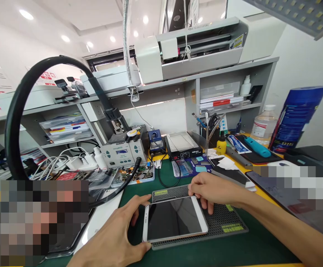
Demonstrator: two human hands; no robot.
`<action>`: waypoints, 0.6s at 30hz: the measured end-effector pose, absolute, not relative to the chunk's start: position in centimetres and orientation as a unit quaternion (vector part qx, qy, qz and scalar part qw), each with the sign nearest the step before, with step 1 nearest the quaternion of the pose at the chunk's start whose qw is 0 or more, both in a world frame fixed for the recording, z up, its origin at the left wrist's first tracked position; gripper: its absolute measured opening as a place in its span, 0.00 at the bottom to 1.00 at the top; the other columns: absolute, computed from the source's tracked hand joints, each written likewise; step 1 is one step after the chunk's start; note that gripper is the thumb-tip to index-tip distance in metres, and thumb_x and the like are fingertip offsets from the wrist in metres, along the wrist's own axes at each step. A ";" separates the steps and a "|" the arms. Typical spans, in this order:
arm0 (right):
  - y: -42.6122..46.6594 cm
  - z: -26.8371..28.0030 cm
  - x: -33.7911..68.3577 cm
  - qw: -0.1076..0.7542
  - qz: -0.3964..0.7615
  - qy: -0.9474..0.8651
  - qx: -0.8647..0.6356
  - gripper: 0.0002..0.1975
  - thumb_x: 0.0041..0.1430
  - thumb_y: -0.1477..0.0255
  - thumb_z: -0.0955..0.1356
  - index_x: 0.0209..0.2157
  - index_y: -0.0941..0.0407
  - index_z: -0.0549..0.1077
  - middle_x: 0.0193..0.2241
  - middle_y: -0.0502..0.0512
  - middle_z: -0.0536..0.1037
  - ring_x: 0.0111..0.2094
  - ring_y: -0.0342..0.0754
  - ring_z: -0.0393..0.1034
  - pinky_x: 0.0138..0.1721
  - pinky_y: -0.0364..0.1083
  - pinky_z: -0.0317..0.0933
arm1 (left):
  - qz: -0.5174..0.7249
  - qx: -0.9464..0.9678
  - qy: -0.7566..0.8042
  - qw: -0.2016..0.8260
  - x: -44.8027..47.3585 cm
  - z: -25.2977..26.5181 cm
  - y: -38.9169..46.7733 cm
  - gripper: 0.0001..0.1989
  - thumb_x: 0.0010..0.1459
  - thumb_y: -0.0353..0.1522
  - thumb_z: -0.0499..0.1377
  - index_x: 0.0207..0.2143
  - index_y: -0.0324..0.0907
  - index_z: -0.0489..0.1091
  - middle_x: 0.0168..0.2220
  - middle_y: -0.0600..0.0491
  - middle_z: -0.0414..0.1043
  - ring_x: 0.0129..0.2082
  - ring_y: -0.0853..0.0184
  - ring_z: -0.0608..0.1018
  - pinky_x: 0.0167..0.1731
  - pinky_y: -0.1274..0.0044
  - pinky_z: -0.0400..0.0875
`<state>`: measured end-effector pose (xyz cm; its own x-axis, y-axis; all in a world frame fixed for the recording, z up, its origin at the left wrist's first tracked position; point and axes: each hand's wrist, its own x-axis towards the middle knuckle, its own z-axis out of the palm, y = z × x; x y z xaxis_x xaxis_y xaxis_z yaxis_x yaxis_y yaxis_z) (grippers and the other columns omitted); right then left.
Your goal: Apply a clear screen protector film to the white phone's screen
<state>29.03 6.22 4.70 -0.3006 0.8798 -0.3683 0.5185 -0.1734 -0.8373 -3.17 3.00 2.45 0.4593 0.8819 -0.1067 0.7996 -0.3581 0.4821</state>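
A white-framed tablet [175, 218] with a dark screen lies face up on a grey perforated mat [219, 217]. My left hand [119, 230] spans the tablet's left end, thumb at the near corner and index finger by the far corner, steadying it. At the far right corner is my right hand [206, 189], its thumb and index finger pinched together and the other fingers curled. Whatever may be between those fingertips is too small or hidden to make out.
Behind the mat stand a tray of small parts [133, 172], a soldering station [122, 152] and a black-framed heating plate [182, 144]. A black flexible hose [14, 122] arches over the left side. Phones [272, 193] and a yellow bottle [221, 144] are at right.
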 end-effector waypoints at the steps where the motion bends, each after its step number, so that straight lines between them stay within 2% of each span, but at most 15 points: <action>1: 6.2 4.7 29.0 0.175 0.517 -0.618 -0.565 0.11 0.67 0.71 0.61 0.32 0.57 0.71 0.20 0.49 0.72 0.16 0.41 0.67 0.17 0.39 0.64 | 0.087 0.820 0.513 0.240 -3.2 2.4 3.0 0.44 0.51 0.37 0.66 0.66 0.59 0.49 0.41 0.57 0.65 0.40 0.62 0.71 0.42 0.72 0.67; 18: 6.0 5.3 28.9 0.162 0.514 -0.612 -0.579 0.09 0.66 0.71 0.63 0.31 0.58 0.71 0.18 0.49 0.72 0.14 0.40 0.65 0.17 0.37 0.61 | 0.089 0.817 0.515 0.245 -3.0 2.9 2.8 0.45 0.50 0.37 0.67 0.66 0.58 0.50 0.41 0.56 0.66 0.41 0.61 0.71 0.41 0.72 0.67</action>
